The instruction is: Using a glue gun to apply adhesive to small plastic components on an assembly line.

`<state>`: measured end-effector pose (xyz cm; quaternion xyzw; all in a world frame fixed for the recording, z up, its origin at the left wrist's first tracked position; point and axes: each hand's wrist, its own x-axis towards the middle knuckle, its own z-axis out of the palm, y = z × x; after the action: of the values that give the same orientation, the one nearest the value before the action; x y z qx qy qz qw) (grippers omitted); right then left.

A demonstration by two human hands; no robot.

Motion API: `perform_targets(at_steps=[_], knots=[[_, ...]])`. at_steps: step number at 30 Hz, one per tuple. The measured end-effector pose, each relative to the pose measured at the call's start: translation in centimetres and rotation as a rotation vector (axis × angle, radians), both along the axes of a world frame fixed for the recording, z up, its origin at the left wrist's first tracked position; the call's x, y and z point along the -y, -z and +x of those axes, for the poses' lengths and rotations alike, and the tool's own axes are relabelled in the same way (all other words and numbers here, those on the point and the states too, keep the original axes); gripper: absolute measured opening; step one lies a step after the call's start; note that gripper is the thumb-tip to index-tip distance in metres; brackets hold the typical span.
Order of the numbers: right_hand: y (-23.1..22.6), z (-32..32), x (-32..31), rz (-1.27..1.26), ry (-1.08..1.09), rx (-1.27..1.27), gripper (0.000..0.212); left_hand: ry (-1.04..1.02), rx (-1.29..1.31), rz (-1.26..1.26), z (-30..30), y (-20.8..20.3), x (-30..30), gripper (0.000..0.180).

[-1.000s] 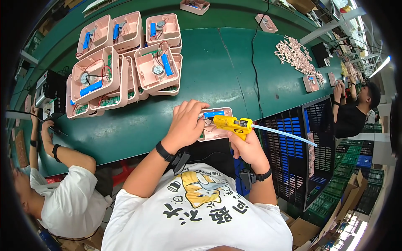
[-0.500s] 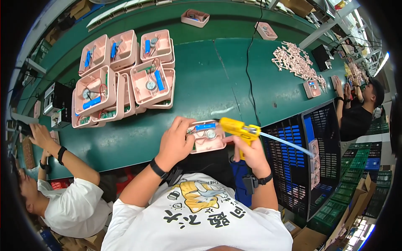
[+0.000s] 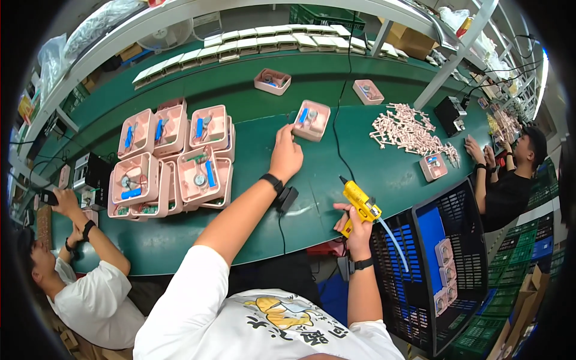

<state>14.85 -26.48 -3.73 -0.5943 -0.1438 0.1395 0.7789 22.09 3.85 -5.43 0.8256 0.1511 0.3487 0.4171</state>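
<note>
My left hand (image 3: 285,155) is stretched far out over the table, fingertips pinching the near left corner of a pink plastic housing (image 3: 318,126). Inside it are a blue cylindrical battery and a small round metal part. In my right hand (image 3: 359,231) is a yellow glue gun (image 3: 360,201), nozzle pointing up and left, with a translucent glue stick (image 3: 395,245) trailing from its back. Stacks of similar pink housings (image 3: 200,179), with batteries, wires and green boards, stand at the left of the table.
A black cable (image 3: 339,135) runs across the green table (image 3: 264,222). Farther off are two more housings (image 3: 273,82) (image 3: 368,92); right, a pile of small pink parts (image 3: 408,129). A black crate (image 3: 390,264) stands right of me. Co-workers (image 3: 99,282) (image 3: 510,180) sit on both sides.
My left hand has carried the housing from in front of me to the far side of the table. The glue gun has come away from it, its nozzle now tilted upward.
</note>
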Motion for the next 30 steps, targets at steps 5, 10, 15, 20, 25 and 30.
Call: perform_targets(at_steps=[5,10,15,20,25,30], knots=[[-0.6,0.2,-0.1,0.102,0.054,-0.025,0.036,-0.207,-0.209,0.397,8.4,-1.5,-2.3,0.058],[0.4,-0.2,-0.7,0.147,0.090,-0.045,0.027,-0.179,-0.440,0.572,13.7,-2.6,-8.5,0.067],[1.2,-0.2,0.2,0.162,0.072,-0.059,0.034,-0.082,-0.530,0.531,16.3,-3.2,-10.8,0.066],[1.3,0.4,0.4,0.144,0.053,-0.041,0.033,-0.122,-0.717,0.544,15.3,-5.9,-9.4,0.062],[0.7,0.8,0.3,0.156,0.085,-0.043,0.030,-0.198,-0.919,0.604,14.3,-7.9,-7.7,0.062],[0.1,0.6,-0.6,0.140,0.062,-0.025,0.031,-0.294,-0.780,0.283,15.6,-3.7,-11.9,0.065]])
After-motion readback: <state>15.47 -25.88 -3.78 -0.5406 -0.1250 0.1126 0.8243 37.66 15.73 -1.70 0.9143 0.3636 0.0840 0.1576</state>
